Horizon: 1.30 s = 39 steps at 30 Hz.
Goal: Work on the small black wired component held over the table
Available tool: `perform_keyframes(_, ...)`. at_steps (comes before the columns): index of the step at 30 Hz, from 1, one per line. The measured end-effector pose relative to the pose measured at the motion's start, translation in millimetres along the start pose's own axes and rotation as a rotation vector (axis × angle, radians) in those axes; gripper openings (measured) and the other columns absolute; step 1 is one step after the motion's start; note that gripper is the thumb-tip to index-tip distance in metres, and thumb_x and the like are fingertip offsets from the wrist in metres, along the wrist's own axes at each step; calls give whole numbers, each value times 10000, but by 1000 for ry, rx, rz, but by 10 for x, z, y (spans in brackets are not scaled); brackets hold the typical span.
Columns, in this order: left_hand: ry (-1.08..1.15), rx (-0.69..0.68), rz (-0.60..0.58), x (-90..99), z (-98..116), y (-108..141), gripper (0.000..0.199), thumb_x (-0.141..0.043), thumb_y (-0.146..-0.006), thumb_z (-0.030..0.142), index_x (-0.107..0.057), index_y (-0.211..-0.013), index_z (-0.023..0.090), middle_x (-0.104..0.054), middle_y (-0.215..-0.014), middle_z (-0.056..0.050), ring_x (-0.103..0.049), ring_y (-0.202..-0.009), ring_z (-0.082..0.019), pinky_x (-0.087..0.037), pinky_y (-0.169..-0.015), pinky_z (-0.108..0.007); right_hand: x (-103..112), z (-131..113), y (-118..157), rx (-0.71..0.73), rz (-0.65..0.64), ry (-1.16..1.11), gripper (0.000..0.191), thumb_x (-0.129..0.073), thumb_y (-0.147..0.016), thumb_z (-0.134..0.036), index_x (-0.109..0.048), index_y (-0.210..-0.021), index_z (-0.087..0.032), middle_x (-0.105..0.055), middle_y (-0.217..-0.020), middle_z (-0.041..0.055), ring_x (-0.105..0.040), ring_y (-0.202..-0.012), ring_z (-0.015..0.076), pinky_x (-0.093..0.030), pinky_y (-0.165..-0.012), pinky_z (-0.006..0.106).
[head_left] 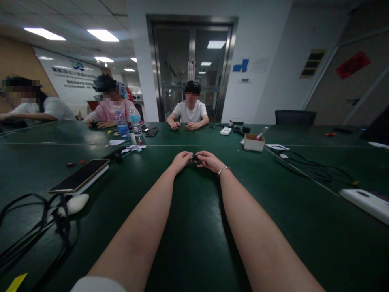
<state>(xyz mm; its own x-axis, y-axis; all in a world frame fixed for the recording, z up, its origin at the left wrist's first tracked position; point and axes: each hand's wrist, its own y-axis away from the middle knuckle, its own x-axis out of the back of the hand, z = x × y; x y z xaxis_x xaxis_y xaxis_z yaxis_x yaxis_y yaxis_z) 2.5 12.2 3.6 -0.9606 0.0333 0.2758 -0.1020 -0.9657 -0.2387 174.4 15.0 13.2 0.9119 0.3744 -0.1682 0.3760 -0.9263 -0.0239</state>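
Both arms stretch forward over the dark green table (194,227), and the hands meet near its middle. A small dark object (195,157) sits between the fingertips; it is too small to name. My left hand (182,161) is closed, thumb and fingers pinching the object's left end. My right hand (211,161) pinches its right end, with a silver bracelet (224,171) on that wrist. Fingers hide most of the object.
A phone on a white block (82,176) and black cables (42,227) lie to the left. Two bottles (129,123) stand farther back. A small box (254,142) and more cables (310,162) are at right. Three people sit across the table.
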Motion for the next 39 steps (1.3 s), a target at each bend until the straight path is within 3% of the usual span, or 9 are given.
perform_keyframes(17, 33, -18, -47, -2, 24, 9, 189, -544, -766, 268, -589, -905, 148, -567, -657, -2, -489, -572, -98, -356, -516, -209, 3, 6, 3, 9, -20, 2, 114, -550, -833, -65, -571, -904, -150, -566, -546, -30, -599, -549, 85, -583, -623, 271)
perform_keyframes(26, 31, -7, -19, -3, 14, -5, 171, -540, -750, 215, -602, -895, 150, -579, -701, -5, -480, -576, -93, -349, -501, -203, 5, 1, 7, 7, -17, 16, 100, -576, -831, -81, -589, -904, -148, -601, -582, -21, -524, -451, 45, -583, -625, 267)
perform_keyframes(30, 38, 6, -34, -6, 9, -13, 179, -518, -785, 266, -607, -878, 141, -556, -624, 4, -465, -533, -95, -358, -513, -217, 7, 2, 7, 16, -20, 10, 90, -589, -824, -86, -590, -889, -148, -585, -572, -21, -593, -545, 81, -585, -632, 275)
perform_keyframes(39, 40, -28, -14, 2, -44, -40, 205, -593, -731, 278, -626, -891, 154, -599, -711, -15, -504, -587, -108, -379, -546, -228, 4, 2, 8, 9, -14, 11, 112, -533, -845, -59, -585, -891, -147, -578, -567, -13, -618, -586, 100, -583, -622, 267)
